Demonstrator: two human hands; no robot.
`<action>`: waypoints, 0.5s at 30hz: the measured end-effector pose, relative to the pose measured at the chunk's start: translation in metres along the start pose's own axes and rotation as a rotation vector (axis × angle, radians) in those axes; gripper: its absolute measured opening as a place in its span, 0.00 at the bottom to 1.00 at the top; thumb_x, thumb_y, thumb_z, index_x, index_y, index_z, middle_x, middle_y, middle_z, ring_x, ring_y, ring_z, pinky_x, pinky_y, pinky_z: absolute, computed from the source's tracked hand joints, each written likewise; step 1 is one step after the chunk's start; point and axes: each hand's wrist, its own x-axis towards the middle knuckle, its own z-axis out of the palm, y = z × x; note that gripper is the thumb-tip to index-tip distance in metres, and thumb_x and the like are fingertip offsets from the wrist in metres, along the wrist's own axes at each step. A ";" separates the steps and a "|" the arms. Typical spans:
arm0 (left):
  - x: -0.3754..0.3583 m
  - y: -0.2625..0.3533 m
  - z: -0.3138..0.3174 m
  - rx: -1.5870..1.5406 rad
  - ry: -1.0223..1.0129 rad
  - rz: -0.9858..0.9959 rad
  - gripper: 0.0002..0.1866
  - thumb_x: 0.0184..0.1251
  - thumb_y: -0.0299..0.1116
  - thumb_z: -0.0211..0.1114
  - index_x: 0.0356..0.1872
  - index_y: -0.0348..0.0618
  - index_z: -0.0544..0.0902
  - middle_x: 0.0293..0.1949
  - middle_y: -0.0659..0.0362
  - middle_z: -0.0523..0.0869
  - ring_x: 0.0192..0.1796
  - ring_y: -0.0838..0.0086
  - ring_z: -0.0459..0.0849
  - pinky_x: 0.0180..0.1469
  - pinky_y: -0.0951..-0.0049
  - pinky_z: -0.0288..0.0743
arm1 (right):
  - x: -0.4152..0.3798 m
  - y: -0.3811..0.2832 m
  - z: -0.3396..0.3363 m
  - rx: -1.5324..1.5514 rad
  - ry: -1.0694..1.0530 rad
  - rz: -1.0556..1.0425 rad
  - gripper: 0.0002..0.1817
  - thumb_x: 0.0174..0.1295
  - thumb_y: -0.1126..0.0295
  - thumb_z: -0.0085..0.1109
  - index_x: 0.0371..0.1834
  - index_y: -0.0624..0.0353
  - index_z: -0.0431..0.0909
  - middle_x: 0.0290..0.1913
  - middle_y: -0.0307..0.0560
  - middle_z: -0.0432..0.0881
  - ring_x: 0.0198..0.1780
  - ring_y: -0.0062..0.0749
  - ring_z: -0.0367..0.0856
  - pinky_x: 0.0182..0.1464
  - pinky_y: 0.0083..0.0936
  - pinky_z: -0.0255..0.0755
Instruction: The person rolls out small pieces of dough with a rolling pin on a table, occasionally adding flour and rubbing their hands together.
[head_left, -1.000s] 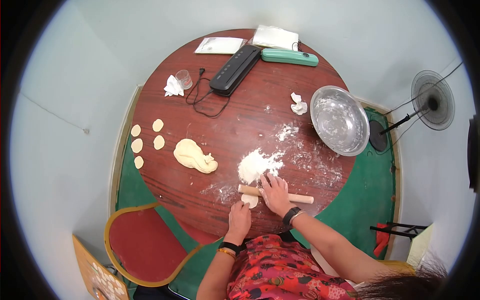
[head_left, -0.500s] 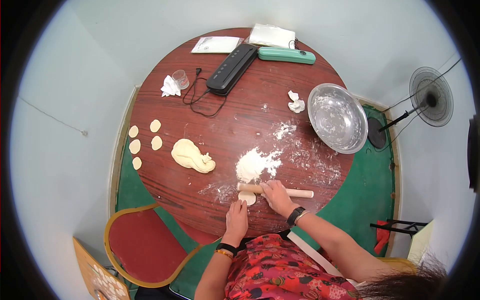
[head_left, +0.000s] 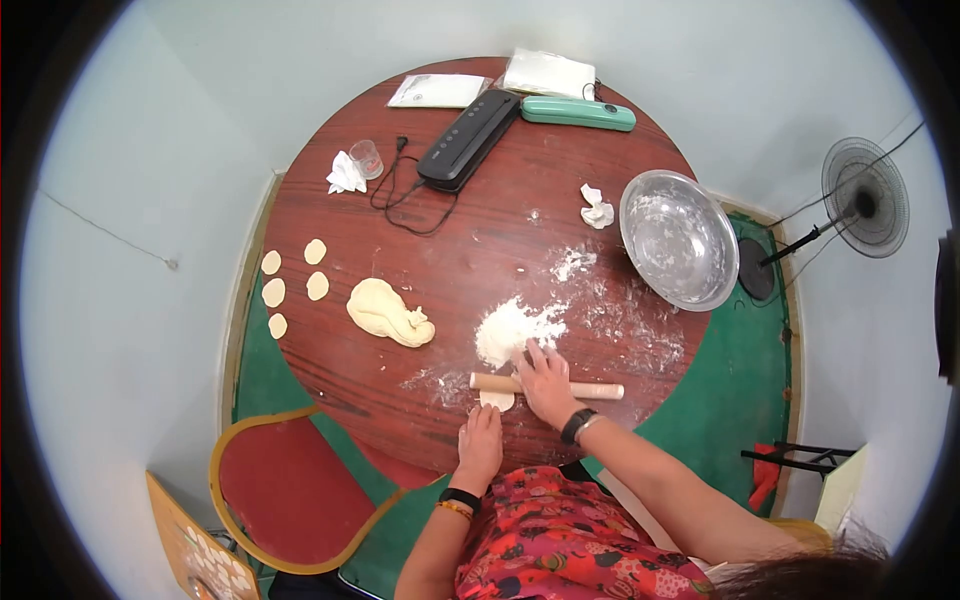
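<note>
A wooden rolling pin point(head_left: 598, 391) lies crosswise near the table's front edge, its left part over a flat dough round point(head_left: 497, 400). My right hand point(head_left: 546, 384) rests palm down on the pin, fingers stretched past it toward a heap of white flour point(head_left: 512, 331). At the near edge of the round, my left hand point(head_left: 481, 438) has its fingers closed on the dough; the fingertips are small in view. A big lump of dough point(head_left: 385, 312) sits to the left of the flour. Several dough rounds point(head_left: 317, 286) lie at the table's left edge.
A metal bowl point(head_left: 680, 240) dusted with flour stands at the right, near crumpled tissue point(head_left: 597, 208). A black appliance point(head_left: 468, 140) with a cord, a teal device point(head_left: 578, 113) and a clear cup point(head_left: 366, 158) are farther back. A red chair point(head_left: 290, 490) stands front left.
The rolling pin has rolled slightly toward me at its right end, and my right hand's fingers have stretched forward over it. My left hand stays at the dough round's edge.
</note>
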 end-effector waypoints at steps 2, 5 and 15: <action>0.001 -0.003 0.005 -0.007 -0.009 -0.008 0.23 0.63 0.28 0.62 0.60 0.35 0.73 0.60 0.49 0.75 0.65 0.50 0.71 0.60 0.52 0.70 | -0.027 -0.006 -0.001 0.042 -0.053 -0.073 0.28 0.67 0.62 0.55 0.71 0.49 0.66 0.72 0.56 0.61 0.67 0.59 0.63 0.65 0.53 0.60; 0.001 -0.002 0.003 -0.052 -0.011 -0.014 0.22 0.63 0.28 0.62 0.59 0.36 0.74 0.57 0.49 0.76 0.64 0.50 0.71 0.60 0.53 0.70 | -0.054 -0.018 -0.006 0.081 -0.150 -0.122 0.28 0.68 0.61 0.54 0.72 0.49 0.66 0.73 0.54 0.61 0.69 0.57 0.63 0.65 0.52 0.60; 0.033 0.007 -0.010 -0.182 0.211 -0.213 0.28 0.57 0.28 0.69 0.60 0.38 0.72 0.53 0.47 0.75 0.56 0.48 0.73 0.56 0.54 0.73 | -0.006 0.001 -0.022 0.118 -0.097 -0.010 0.27 0.64 0.64 0.60 0.66 0.58 0.70 0.63 0.56 0.69 0.61 0.56 0.68 0.61 0.45 0.67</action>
